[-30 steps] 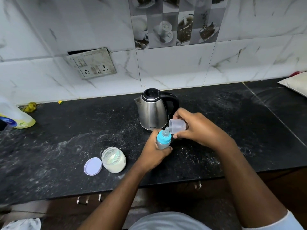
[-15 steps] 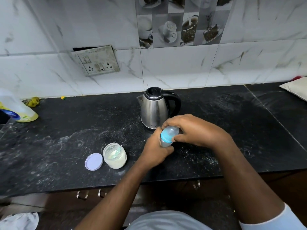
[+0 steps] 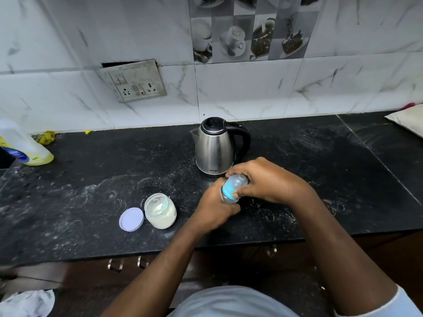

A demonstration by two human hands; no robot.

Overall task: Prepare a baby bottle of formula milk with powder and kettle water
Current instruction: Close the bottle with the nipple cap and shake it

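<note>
Blue-collared baby bottle (image 3: pixel 229 194): you hold it above the desk (image 3: pixel 91 179), just in front of the kettle (image 3: pixel 215 147), between your two hands.

Left hand (image 3: pixel 215 208): curled round the bottle's lower body.

Right hand (image 3: pixel 267 181): fingers (image 3: pixel 238 171) and thumb clamped on the clear cap (image 3: pixel 239 180) at the teat end.

Orientation: tilted, not upright. The long axis runs from your left hand up and away to the right, and the cap end points toward the kettle's base.

Progress, as a judgement: the collar is on and the cap is seated or nearly so, so filling and closing look finished. Your left hand hides the body, so I cannot tell what is inside.

Left to do, likely: press the cap home and shake if unmixed.

Powder jar (image 3: pixel 161 211): open, possibly with a scoop inside, on the desk near your left hand.

Purple lid (image 3: pixel 131 219): off, lying just beside the jar. Refit it.
</note>
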